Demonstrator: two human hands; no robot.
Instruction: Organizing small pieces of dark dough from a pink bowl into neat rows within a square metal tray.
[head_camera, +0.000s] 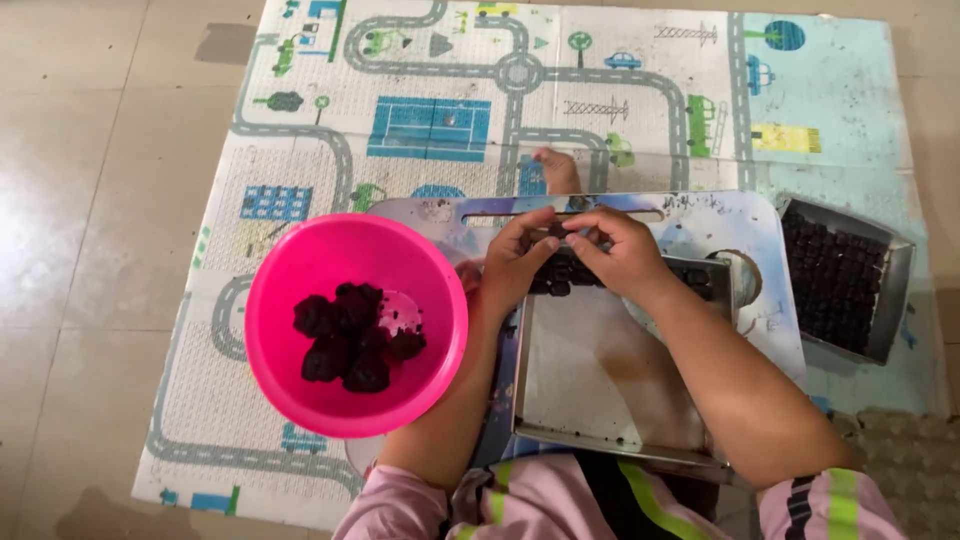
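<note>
On the near metal tray (600, 380), the left hand (512, 262) and right hand (618, 250) pinch dark pieces (556, 275), partly hiding them; one pink bowl (300, 270) holds roughly seven dark lumps (352, 337); a second tray (895, 290) sits right.

Beige tile floor (90, 200) showing all around; glare sitting at 9 o'clock. Road-print play mat (420, 110) lying ctr to 12 o'clock.

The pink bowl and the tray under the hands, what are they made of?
The pink bowl looks like plastic: one bright colour, smooth, softly shiny. The tray looks like thin metal: grey, dull sheen, folded-up edges, though I can't be sure. Both hands work over its far end.
</note>
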